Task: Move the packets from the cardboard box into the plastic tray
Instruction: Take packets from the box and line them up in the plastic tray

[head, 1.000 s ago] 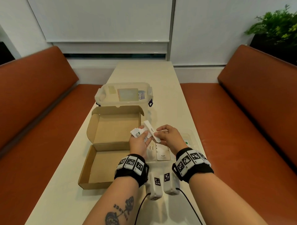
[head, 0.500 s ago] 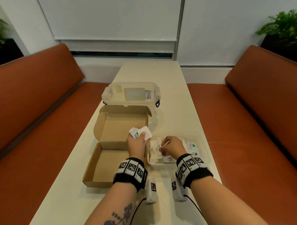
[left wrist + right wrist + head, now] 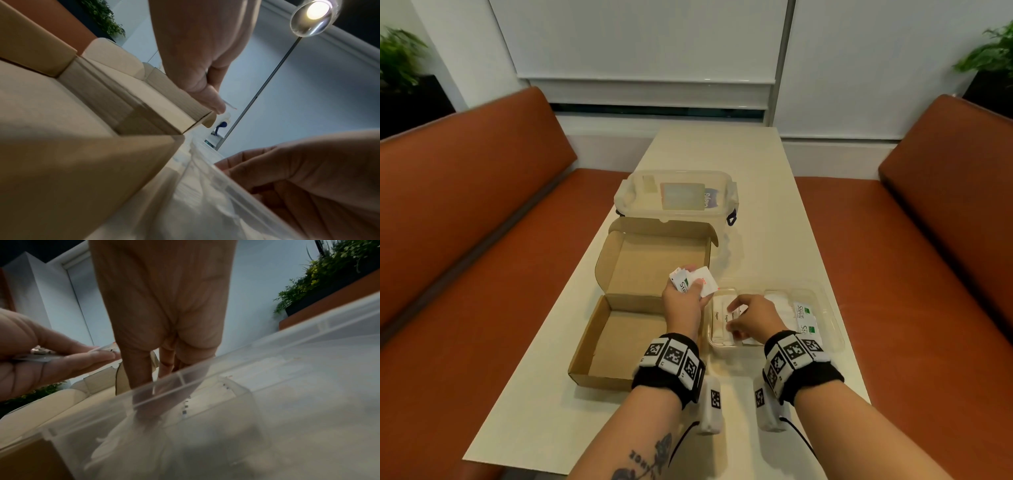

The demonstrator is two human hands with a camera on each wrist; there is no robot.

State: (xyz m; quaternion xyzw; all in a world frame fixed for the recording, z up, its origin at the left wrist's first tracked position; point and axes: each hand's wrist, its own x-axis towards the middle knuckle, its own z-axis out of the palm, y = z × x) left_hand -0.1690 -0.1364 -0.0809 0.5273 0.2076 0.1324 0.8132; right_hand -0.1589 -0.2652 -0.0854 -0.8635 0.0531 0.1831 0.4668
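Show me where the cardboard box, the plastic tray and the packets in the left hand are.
cardboard box (image 3: pixel 626 342): head view, bare inside floor.
plastic tray (image 3: pixel 834 325): head view, right rim.
packets in the left hand (image 3: pixel 702 286): head view, face of the front white packet.

cardboard box (image 3: pixel 619 308) left of plastic tray (image 3: pixel 828 308), lidded container (image 3: pixel 674 195) behind

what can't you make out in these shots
- Packets in the left hand: count unclear, fanned and overlapping, head view.
- Right hand fingertips: whether they hold a packet, hidden by the hand; the plastic tray wall blurs them in the right wrist view.
- Tray labels: mostly too small.
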